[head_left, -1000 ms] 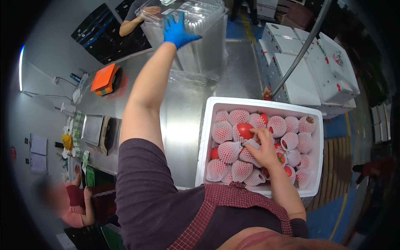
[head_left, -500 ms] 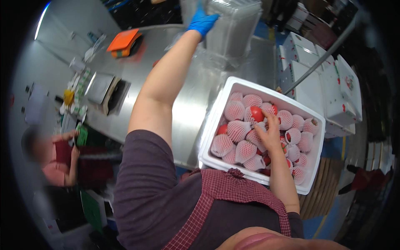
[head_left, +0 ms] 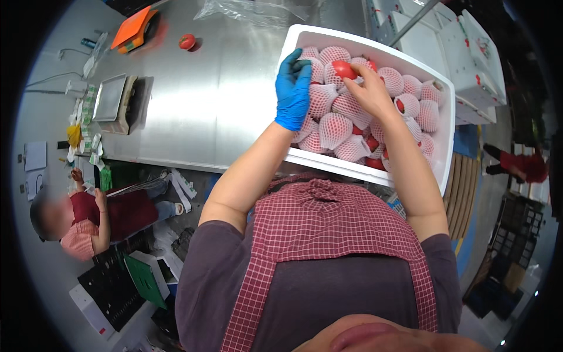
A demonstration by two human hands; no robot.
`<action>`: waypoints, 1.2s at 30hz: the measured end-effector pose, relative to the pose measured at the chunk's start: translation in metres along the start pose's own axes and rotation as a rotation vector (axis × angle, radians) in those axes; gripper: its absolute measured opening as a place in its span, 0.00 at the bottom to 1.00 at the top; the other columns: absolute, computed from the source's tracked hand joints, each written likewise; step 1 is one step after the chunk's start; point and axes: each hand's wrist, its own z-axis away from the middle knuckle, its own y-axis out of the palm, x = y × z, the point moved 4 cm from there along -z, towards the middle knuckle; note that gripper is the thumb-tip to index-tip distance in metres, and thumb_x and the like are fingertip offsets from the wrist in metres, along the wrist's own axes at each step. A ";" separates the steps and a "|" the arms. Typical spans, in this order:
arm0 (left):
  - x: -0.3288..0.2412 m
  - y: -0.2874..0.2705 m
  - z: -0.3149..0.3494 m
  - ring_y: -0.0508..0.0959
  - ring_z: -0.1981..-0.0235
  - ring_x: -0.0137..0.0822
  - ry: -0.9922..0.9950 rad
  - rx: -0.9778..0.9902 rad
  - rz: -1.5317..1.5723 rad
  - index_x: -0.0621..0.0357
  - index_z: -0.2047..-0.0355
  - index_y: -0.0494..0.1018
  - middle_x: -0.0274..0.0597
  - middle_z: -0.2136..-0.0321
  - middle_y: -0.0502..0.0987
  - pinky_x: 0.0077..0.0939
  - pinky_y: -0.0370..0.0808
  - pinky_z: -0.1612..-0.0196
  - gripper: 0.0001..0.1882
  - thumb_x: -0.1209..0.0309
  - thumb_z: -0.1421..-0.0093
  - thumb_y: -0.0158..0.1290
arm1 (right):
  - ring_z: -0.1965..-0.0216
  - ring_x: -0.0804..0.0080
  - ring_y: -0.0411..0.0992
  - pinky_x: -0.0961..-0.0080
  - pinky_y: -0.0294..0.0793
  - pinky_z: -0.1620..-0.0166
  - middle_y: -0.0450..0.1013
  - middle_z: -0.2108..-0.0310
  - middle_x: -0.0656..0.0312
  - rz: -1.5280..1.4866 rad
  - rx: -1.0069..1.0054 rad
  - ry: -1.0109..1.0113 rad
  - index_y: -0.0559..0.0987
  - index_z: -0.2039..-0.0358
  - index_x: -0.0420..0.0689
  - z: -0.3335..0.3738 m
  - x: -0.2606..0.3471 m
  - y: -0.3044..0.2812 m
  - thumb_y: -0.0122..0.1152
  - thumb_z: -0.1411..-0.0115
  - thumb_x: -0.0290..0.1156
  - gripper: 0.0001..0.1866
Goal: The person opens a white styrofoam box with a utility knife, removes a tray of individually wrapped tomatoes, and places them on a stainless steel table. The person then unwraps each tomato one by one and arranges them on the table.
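Note:
A white foam box (head_left: 363,171) holds several red tomatoes in pale pink foam net sleeves (head_left: 336,130). My bare right hand (head_left: 370,91) reaches in from the right. Its thumb and fingers close on a shiny tomato (head_left: 344,70) that shows bare above its net sleeve. Over the box's left side is my left hand (head_left: 293,91) in a blue glove, fingers bent but apart, with nothing visible in them. A loose tomato (head_left: 187,41) lies on the steel table (head_left: 193,100), away from both hands.
A scale (head_left: 115,102) and an orange device (head_left: 135,29) stand on the table's left. Clear plastic film (head_left: 252,12) lies at the far edge. White cartons (head_left: 422,35) are stacked at the right, beside a metal pole (head_left: 413,23). Another person (head_left: 88,223) works at the left.
My left hand has come back from the stack of clear plastic containers to the box's left side. My right hand has stayed at the tomatoes. The view has shifted, bringing the loose tomato into sight.

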 end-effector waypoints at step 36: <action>0.002 0.007 -0.005 0.75 0.61 0.26 -0.087 0.080 -0.063 0.63 0.60 0.74 0.40 0.61 0.78 0.19 0.71 0.56 0.09 0.79 0.41 0.50 | 0.45 0.59 0.63 0.68 0.62 0.41 0.64 0.48 0.53 -0.329 -0.046 -0.372 0.66 0.44 0.43 0.050 0.056 -0.017 0.71 0.66 0.28 0.43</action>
